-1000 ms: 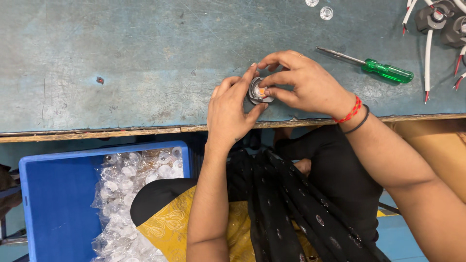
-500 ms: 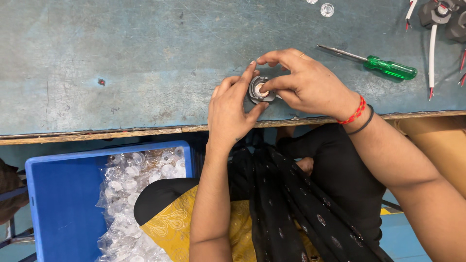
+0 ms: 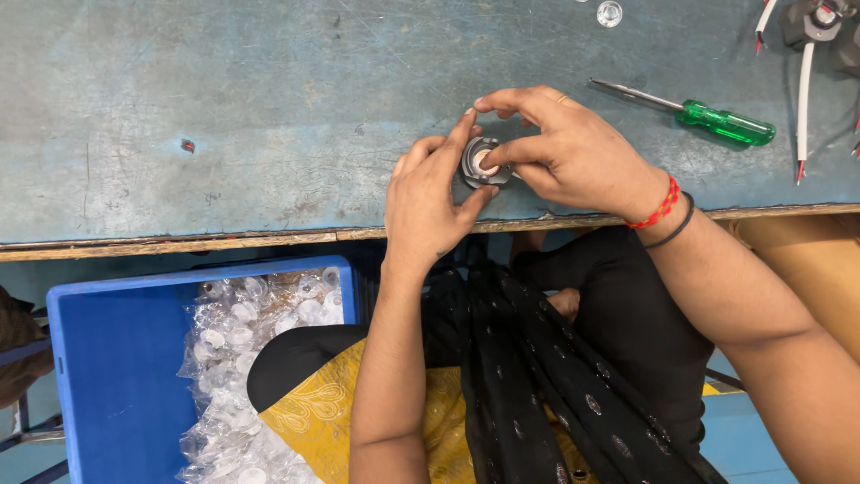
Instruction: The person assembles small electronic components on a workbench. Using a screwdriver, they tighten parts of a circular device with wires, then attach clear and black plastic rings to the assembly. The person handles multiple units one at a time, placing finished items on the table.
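Broadly, very little differs from the picture a second ago, and I read that as work being done in place. The worn blue-green workbench (image 3: 224, 108) fills the upper part of my view just as it did then, with its chipped wooden front edge running across below the hands. Under that edge, on the left, the blue plastic crate (image 3: 116, 376) sits where it was, holding a clear bag of small transparent caps (image 3: 242, 358). On the bench to the right, the green-handled screwdriver (image 3: 694, 112) lies untouched, its shaft pointing up and left, well apart from the hands; farther right are white wires with red tips (image 3: 804, 90), and one loose clear cap (image 3: 609, 12) rests near the top edge. My left hand (image 3: 425, 193) and right hand (image 3: 573, 157) meet at the same spot near the front edge as before, both closed around the small round grey metal part (image 3: 485, 162) with its pale centre. The left fingers are curled together, thumb and forefinger pinching the part's rim from the left side. The right thumb presses on the pale centre while the other right fingers arch over the top. Only slight finger shifts separate the pictures, so I judge the part is being fitted or pressed together, not moved.
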A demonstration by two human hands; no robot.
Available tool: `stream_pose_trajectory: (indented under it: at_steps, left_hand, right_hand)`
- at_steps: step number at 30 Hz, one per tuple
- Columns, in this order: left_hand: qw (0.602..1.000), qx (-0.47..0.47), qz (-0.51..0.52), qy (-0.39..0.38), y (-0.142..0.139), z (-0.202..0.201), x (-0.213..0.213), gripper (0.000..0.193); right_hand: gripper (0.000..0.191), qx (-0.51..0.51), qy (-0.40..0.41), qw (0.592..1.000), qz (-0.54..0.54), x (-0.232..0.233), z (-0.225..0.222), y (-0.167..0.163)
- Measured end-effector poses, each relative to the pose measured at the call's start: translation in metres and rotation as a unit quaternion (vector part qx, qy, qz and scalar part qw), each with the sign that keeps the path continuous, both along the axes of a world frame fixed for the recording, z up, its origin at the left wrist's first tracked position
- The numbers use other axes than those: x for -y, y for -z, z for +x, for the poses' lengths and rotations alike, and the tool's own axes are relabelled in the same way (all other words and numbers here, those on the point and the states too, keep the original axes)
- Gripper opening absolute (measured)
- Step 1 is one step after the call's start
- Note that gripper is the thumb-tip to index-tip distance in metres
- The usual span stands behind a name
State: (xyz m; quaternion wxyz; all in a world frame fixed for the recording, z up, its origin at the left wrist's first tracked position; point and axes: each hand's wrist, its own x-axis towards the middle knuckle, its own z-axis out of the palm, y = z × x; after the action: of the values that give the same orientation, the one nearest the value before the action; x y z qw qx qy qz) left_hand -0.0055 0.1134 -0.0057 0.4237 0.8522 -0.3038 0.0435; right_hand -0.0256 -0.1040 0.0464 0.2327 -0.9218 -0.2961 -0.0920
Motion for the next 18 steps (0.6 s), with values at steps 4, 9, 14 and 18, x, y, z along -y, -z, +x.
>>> stream_pose_trajectory:
  at_steps: [4,9,14,18]
  left_hand:
    - [1.0,-0.005,0.009,-0.008,0.0,0.0,0.002,0.091]
    - [1.0,-0.01,0.004,-0.004,-0.001,0.0,0.001,0.092]
    - [1.0,0.0,-0.01,0.009,0.004,0.001,0.001,0.091]
    - [0.999,-0.036,0.024,-0.007,0.006,0.004,0.002,0.086]
  right_hand:
    - [0.015,0.001,0.004,1.0,-0.009,-0.001,0.001,-0.001]
    - [0.015,-0.003,0.006,1.0,-0.007,0.0,0.002,0.002]
    - [0.022,0.001,-0.007,1.0,-0.015,0.007,0.0,0.004]
    - [0.032,-0.006,-0.005,1.0,-0.029,0.007,0.005,0.001]
